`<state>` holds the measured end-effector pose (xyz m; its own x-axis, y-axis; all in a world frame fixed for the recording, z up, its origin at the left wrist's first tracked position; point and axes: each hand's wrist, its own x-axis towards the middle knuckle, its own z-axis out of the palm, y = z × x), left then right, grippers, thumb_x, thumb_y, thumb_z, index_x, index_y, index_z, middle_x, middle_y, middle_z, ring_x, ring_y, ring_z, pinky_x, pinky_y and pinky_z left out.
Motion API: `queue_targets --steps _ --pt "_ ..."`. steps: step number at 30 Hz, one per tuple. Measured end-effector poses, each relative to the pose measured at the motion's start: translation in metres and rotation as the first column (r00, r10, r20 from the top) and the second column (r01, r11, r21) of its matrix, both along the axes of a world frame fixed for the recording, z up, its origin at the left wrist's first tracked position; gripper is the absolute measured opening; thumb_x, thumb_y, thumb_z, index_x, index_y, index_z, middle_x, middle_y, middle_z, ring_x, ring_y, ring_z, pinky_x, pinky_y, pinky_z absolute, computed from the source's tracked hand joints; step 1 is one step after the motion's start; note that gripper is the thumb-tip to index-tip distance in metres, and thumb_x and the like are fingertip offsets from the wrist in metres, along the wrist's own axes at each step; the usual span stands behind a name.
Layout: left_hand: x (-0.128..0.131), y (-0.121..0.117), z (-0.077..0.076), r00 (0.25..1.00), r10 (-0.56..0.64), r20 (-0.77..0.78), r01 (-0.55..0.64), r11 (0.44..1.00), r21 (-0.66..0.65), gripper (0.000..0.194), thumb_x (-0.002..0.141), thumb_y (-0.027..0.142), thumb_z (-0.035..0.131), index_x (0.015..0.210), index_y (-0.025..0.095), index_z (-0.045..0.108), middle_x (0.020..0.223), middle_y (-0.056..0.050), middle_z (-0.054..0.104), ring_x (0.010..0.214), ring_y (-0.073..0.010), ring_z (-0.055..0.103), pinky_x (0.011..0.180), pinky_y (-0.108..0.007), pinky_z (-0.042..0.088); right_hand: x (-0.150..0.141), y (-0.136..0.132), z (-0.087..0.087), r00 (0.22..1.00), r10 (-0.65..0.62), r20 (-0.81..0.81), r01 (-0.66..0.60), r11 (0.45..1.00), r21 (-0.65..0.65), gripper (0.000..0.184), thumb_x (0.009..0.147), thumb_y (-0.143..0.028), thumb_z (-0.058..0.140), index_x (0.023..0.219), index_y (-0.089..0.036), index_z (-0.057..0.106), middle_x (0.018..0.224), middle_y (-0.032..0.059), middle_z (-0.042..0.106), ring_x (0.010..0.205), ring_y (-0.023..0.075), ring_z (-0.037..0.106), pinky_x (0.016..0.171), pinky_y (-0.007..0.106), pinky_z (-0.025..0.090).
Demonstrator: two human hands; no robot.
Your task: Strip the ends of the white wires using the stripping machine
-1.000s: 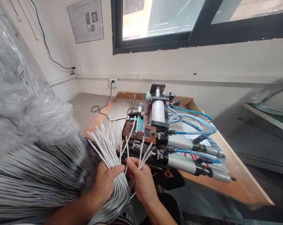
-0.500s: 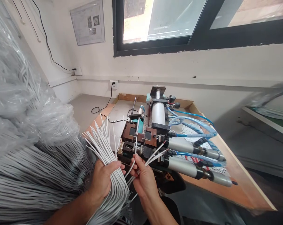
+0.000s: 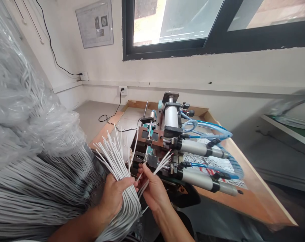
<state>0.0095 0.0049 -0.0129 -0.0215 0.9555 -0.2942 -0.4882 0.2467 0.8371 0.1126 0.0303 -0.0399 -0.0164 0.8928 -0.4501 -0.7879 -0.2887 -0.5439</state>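
Machine (image 3: 170, 117) apparently in tray (image 3: 264, 206); wire bundle (image 3: 117, 158) to left.

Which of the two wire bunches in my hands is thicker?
The bunch in your left hand. It's densely packed and fans out at the top, while your right hand holds just a few wires.

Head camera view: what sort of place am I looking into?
Probably a small cable workshop: there is a bench machine with metal cylinders and blue hoses, a bundle of pale cables in the left hand, and a large mass of grey cables partly under clear plastic.
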Motion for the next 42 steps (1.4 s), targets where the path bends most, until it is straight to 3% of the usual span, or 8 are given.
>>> queue_targets --steps 4,10,14,22,27,34,42 --pt "0.004 -0.006 -0.008 0.998 -0.055 -0.023 0.054 0.998 -0.040 0.009 0.057 0.012 0.064 0.065 0.013 0.060 0.050 0.001 0.060 0.047 -0.0152 0.056 0.048 -0.028 0.047 0.000 -0.002 0.008 0.992 0.044 0.121 -0.065 0.983 0.170 0.026 0.062 -0.034 0.071 0.074 -0.012 0.067 0.046 -0.0064 0.041 0.044 0.0052 0.035 0.041 0.017 0.030" --pt "0.005 -0.013 -0.017 0.995 -0.082 -0.048 0.082 0.997 -0.007 0.007 0.060 0.016 0.063 0.065 0.013 0.059 0.040 0.002 0.054 0.035 -0.0117 0.048 0.039 -0.023 0.040 -0.003 -0.006 0.011 0.984 -0.063 0.165 0.024 0.974 0.224 0.021 0.058 -0.031 0.074 0.068 -0.014 0.066 0.059 -0.0002 0.057 0.045 0.0047 0.035 0.038 0.017 0.020" --pt "-0.001 -0.011 -0.019 0.999 0.006 -0.049 -0.009 0.997 -0.072 0.011 0.061 0.022 0.065 0.066 0.014 0.059 0.041 0.002 0.056 0.038 -0.0132 0.051 0.041 -0.025 0.043 -0.001 -0.017 0.000 0.978 -0.098 0.185 0.059 0.977 0.207 0.025 0.058 -0.033 0.074 0.072 -0.014 0.067 0.057 0.0001 0.057 0.042 0.0038 0.032 0.039 0.017 0.019" --pt "-0.013 -0.003 -0.022 0.983 0.151 -0.104 -0.157 0.987 -0.047 0.006 0.057 0.018 0.066 0.059 0.013 0.063 0.053 -0.002 0.065 0.057 -0.0159 0.059 0.065 -0.029 0.046 0.005 -0.031 -0.027 0.943 0.030 0.333 -0.083 0.986 0.144 0.024 0.060 -0.034 0.072 0.061 -0.011 0.065 0.048 -0.0017 0.050 0.039 0.0029 0.024 0.039 0.020 0.011" --pt "-0.011 -0.003 -0.022 0.986 0.128 -0.106 -0.132 0.991 -0.034 0.009 0.057 0.020 0.067 0.061 0.014 0.063 0.055 -0.003 0.066 0.059 -0.0178 0.060 0.064 -0.030 0.044 0.005 -0.032 -0.033 0.929 -0.064 0.363 0.002 0.986 0.168 0.026 0.060 -0.036 0.072 0.065 -0.012 0.065 0.050 -0.0014 0.051 0.042 0.0045 0.025 0.041 0.022 0.014" --pt "-0.011 -0.003 -0.019 0.986 0.126 -0.110 -0.130 0.991 -0.027 0.011 0.057 0.021 0.067 0.062 0.013 0.061 0.052 -0.003 0.064 0.057 -0.0180 0.060 0.064 -0.030 0.044 0.009 -0.028 -0.041 0.912 0.031 0.409 -0.108 0.980 0.166 0.027 0.063 -0.036 0.069 0.053 -0.013 0.060 0.042 -0.0048 0.040 0.040 0.0047 0.020 0.041 0.023 0.010" --pt "-0.010 -0.003 -0.017 0.991 0.094 -0.099 -0.096 0.995 -0.017 0.006 0.059 0.018 0.065 0.060 0.013 0.061 0.049 -0.001 0.063 0.052 -0.0151 0.058 0.062 -0.028 0.044 0.009 -0.023 -0.031 0.899 0.080 0.431 -0.143 0.983 0.115 0.031 0.060 -0.038 0.068 0.046 -0.013 0.054 0.039 -0.0077 0.028 0.038 0.0041 0.017 0.040 0.023 0.008"
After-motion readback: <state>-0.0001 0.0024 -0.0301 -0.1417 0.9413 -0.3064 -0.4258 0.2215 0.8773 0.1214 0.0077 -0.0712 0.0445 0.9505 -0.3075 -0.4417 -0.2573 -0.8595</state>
